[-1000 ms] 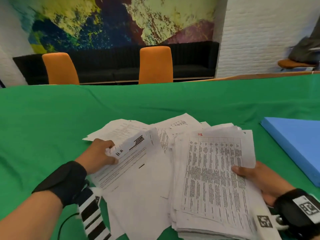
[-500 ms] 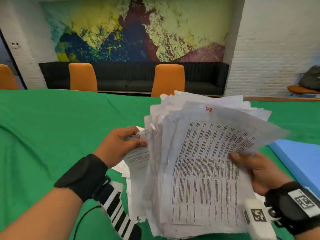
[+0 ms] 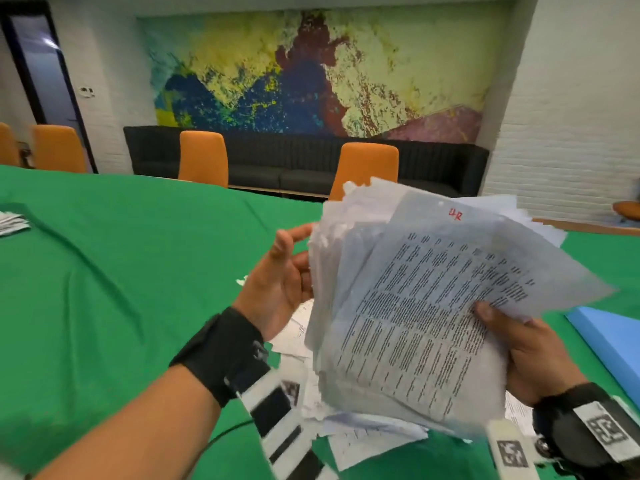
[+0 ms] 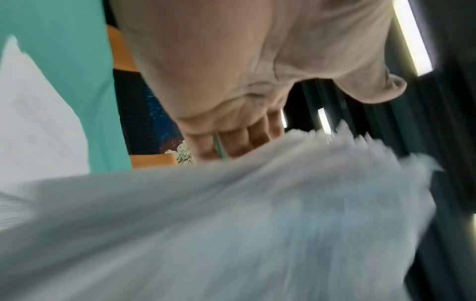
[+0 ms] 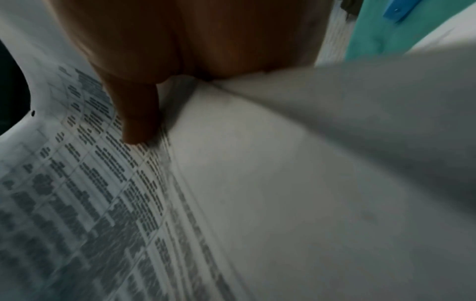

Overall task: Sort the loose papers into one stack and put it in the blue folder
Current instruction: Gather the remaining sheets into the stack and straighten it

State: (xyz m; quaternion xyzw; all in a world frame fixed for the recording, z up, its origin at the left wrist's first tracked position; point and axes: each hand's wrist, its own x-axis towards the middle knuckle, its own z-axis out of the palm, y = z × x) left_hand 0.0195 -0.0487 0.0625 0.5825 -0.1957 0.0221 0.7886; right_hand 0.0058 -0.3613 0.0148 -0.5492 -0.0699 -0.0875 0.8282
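My right hand (image 3: 519, 348) grips a thick, uneven stack of printed papers (image 3: 426, 306) and holds it tilted up above the green table (image 3: 104, 289). Its thumb (image 5: 139, 122) presses on the top sheet, which bears a red mark. My left hand (image 3: 291, 271) is open, palm toward the stack's left edge, its straight fingers (image 4: 231, 146) against the blurred stack (image 4: 231, 224). Some loose sheets (image 3: 363, 438) lie on the table under the stack. The blue folder (image 3: 616, 337) lies shut at the right; its corner (image 5: 399, 10) also shows in the right wrist view.
A small separate pile of papers (image 3: 10, 221) sits at the table's far left edge. Orange chairs (image 3: 367, 168) and a black sofa (image 3: 311, 161) stand beyond the table's far side. Green cloth spreads wide to the left of my arms.
My right hand has lifted the stack off the table and tilted it up. My left hand has let go of the sheet it pinched and now lies open against the stack's edge.
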